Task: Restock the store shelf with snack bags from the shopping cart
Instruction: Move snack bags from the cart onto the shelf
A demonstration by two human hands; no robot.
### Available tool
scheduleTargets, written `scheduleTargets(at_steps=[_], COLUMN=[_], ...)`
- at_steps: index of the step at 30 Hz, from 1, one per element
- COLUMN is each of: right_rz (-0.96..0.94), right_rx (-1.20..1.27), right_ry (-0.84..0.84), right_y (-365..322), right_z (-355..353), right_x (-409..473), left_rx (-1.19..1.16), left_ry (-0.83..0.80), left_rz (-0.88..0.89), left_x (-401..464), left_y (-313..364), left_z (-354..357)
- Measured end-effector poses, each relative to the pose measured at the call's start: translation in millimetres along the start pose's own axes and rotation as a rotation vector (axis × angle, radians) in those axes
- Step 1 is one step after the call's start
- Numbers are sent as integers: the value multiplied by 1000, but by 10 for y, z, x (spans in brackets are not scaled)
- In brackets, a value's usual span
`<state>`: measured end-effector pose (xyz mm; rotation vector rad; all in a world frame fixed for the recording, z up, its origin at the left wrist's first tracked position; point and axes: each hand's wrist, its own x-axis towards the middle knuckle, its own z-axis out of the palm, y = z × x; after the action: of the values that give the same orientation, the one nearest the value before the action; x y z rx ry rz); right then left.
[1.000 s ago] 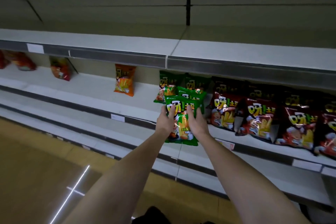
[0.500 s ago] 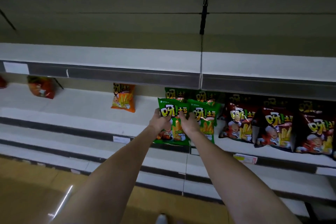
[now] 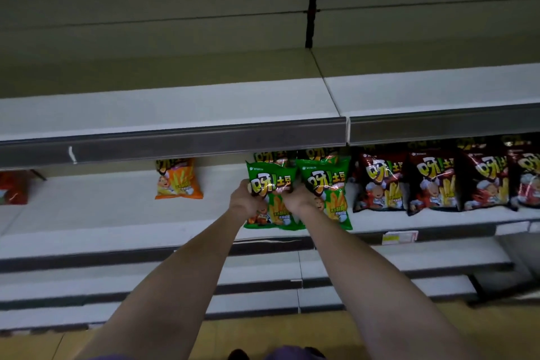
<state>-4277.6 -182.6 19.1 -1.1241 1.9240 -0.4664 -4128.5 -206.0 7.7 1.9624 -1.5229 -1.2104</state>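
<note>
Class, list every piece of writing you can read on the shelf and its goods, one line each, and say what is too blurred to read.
"呀!土豆" on the green bag both hands hold.
"呀!土豆" on the green bag beside it.
"呀!土" on the dark red bags, the rest blurred.
Orange bag: its big yellow letters are cut off by the shelf above.
Small print on all bags: too small to read.
Price tag on the shelf edge: blurred, unreadable.

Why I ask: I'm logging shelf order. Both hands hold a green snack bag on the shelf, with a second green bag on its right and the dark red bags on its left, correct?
Not quite. The head view shows the dark red bags to the right, beyond the second green bag. Left hand and right hand do hold the green snack bag on the shelf.
</note>
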Motion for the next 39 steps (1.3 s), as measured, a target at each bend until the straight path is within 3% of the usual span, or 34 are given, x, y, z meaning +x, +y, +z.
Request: scheduleTargets(at_steps=[5,9,16,22,27,39], right_rz=[-57,-56,-76,-67,65,439], right_rx=[-84,14,192,248,328,471], right_ry=[85,144,290,440,550,872], right_y=[24,99,385,981,1797,4293], right_z=[-43,-89,-432,-1089,-1758,-3333], right_x=[-100,-119,-192,-327,-534,-1585], left_rx=[45,101,103,66,44,385], left_ry=[42,99,-44,-187,-342,-731], left_rz=[-8,29,186,287,354,673], left_x=[-1,-92,-129,-274,-761,-2212], left_y=[-64,16,406,892,1544,2439], left_z=[-30,-27,429,1314,2192,4899])
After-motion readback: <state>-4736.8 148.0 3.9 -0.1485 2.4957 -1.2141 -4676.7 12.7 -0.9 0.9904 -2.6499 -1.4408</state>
